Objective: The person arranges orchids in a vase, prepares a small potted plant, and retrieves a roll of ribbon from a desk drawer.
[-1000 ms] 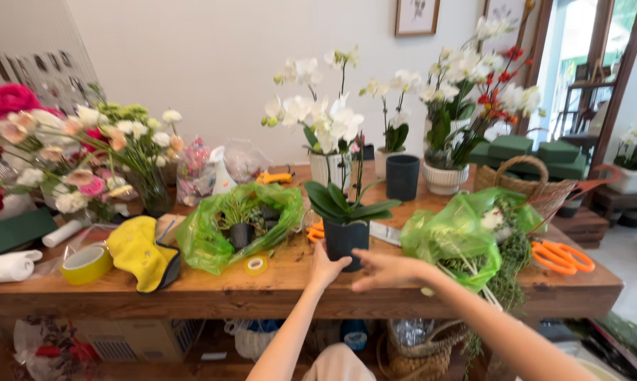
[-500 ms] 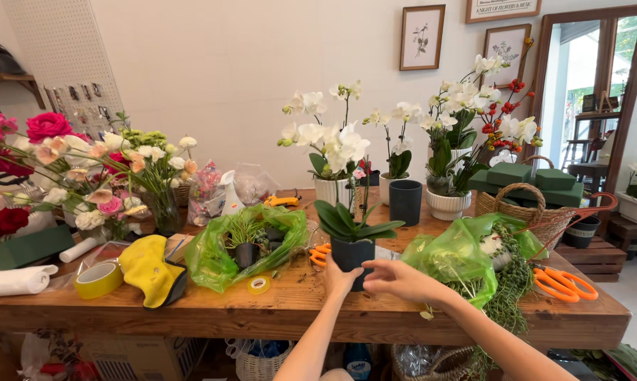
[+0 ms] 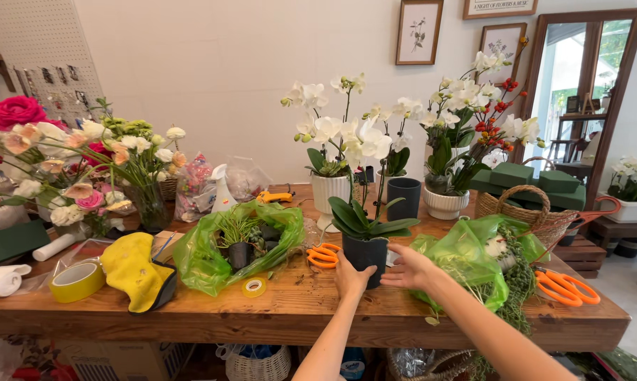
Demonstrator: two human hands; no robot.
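- Long wooden worktop [image 3: 318,310] spanning the view, loaded end to end with florist stock and tools; set against a pale wall.
- Mixed cut flowers [image 3: 57,159], pink, cream and red, massed at the far left in a glass vase, well apart from the hands.
- White orchids [image 3: 347,130] in a ribbed white pot [image 3: 329,194] at centre rear; further white orchids with red berries in a second white pot [image 3: 445,204] to the right; kept at the back, presumably out of the working area.
- Wicker basket [image 3: 523,215] at right rear, holding dark green foam blocks.
- Two green plastic bags spread open as wrappings: one at left centre [image 3: 205,261] around a small potted plant, one at right [image 3: 466,257] around trailing greenery, just beside the right hand.
- Yellow cloth [image 3: 131,264] lying on the front left, near a roll of yellow tape [image 3: 77,282].
- Dark pot [image 3: 365,254] with broad green orchid leaves and a tall stem, upright near the front edge at centre, between the two bags.
- Left hand [image 3: 350,276] pressed flat against the dark pot's left side, fingers spread, not closed round it.
- Right hand [image 3: 411,268] open, at the pot's right side; contact cannot be confirmed. Hands placed opposite each other, apparently to bracket and steady the pot.
- Orange scissors [image 3: 323,255] just left of the dark pot; second orange pair [image 3: 564,288] at the far right.
- Small tape ring [image 3: 253,287] lying flat before the left bag.
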